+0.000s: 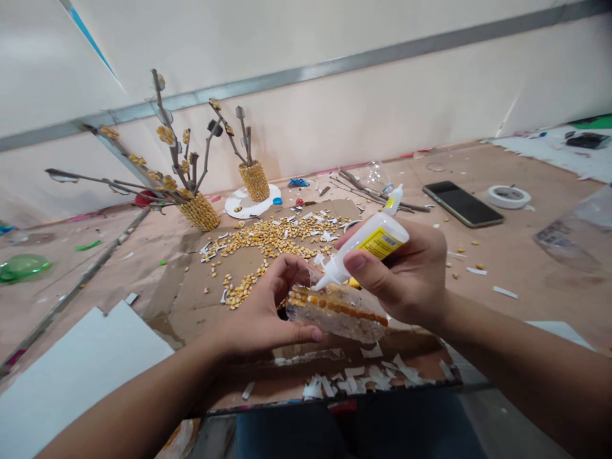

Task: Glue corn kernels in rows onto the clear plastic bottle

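Above the near edge of the tabletop (482, 236), a clear plastic cylinder (329, 328) lies tilted on its side, its left end higher than its right. Its wall is see-through, crinkled and shiny, with pale glints; a narrow band of corn kernels (342, 308) runs lengthwise along it, yellow toward the left end and deeper amber toward the right, while the rest of the wall facing the camera is bare. The left hand (270, 312) is clasped around the cylinder's left end, thumb along the near side. The right hand (406, 274), apart from the left, grips a translucent white glue bottle (377, 241) with a yellow, barcoded label; its nozzle points down at the band's left end, though whether it touches is unclear. Beyond the hands, loose kernels (272, 236) spread over cardboard (191, 280), and white paper scraps (354, 380) gather along the tabletop's near edge.
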`<action>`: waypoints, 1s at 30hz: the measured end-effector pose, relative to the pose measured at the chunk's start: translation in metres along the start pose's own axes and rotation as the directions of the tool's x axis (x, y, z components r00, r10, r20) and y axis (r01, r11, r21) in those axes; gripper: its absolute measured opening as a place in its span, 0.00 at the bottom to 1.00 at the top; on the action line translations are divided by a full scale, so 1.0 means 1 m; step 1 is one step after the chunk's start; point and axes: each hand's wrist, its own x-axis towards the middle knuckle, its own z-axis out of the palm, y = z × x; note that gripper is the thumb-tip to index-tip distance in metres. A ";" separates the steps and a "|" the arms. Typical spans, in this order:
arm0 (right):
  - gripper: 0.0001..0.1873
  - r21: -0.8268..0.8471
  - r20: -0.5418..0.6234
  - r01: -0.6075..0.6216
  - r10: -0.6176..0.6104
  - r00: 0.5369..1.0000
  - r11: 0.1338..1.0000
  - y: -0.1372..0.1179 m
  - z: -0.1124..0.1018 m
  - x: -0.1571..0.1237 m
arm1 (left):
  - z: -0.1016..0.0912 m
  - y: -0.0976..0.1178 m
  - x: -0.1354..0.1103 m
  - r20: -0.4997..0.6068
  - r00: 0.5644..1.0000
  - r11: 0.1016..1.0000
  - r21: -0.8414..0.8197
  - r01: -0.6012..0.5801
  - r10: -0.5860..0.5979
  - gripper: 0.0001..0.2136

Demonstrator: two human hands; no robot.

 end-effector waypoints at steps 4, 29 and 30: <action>0.23 -0.012 -0.011 0.029 -0.029 1.000 1.000 0.002 0.000 -0.001 | -0.001 0.000 0.000 0.007 1.000 1.000 0.010 -0.016 0.016 0.28; 0.21 0.049 -0.004 0.124 -0.124 0.992 0.991 0.010 -0.002 0.002 | 0.001 0.005 -0.003 -0.009 1.000 1.000 -0.001 0.018 -0.018 0.29; 0.21 0.070 -0.009 0.108 -0.108 0.994 0.992 0.009 -0.002 0.001 | 0.001 0.006 -0.003 -0.016 1.000 1.000 0.004 0.023 -0.023 0.29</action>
